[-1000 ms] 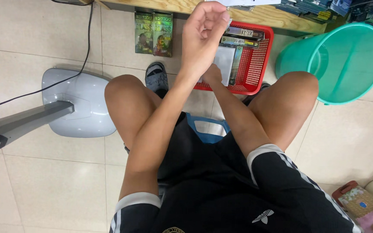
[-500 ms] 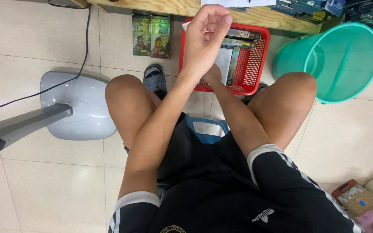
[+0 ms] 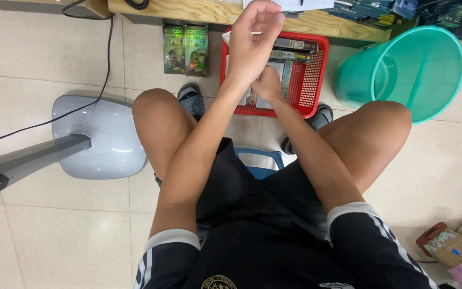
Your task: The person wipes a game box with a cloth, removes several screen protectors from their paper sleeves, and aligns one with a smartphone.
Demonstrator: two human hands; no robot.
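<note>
A person sits on a low blue stool [image 3: 263,163] over a tiled floor, knees apart, with both arms stretched forward above a red plastic basket [image 3: 311,80] that stands on the floor between the feet. The left hand [image 3: 255,40] is raised over the basket, its fingers curled and pinched together on what looks like a thin white slip [image 3: 236,33]; only an edge of it shows. The right hand [image 3: 267,84] sits lower, down at the basket's near side, its fingers bent around flat packets [image 3: 284,72] inside, though the left forearm hides whether it truly grips one. Several flat packets lie stacked in the basket, so the handling appears to be midway: one item is lifted, the rest still wait in the basket. Two green boxes [image 3: 185,49] stand against the wooden shelf edge [image 3: 199,12] just beside the basket, a teal bucket [image 3: 418,69] lies tilted to the right, and a grey fan base [image 3: 100,136] rests to the left.
</note>
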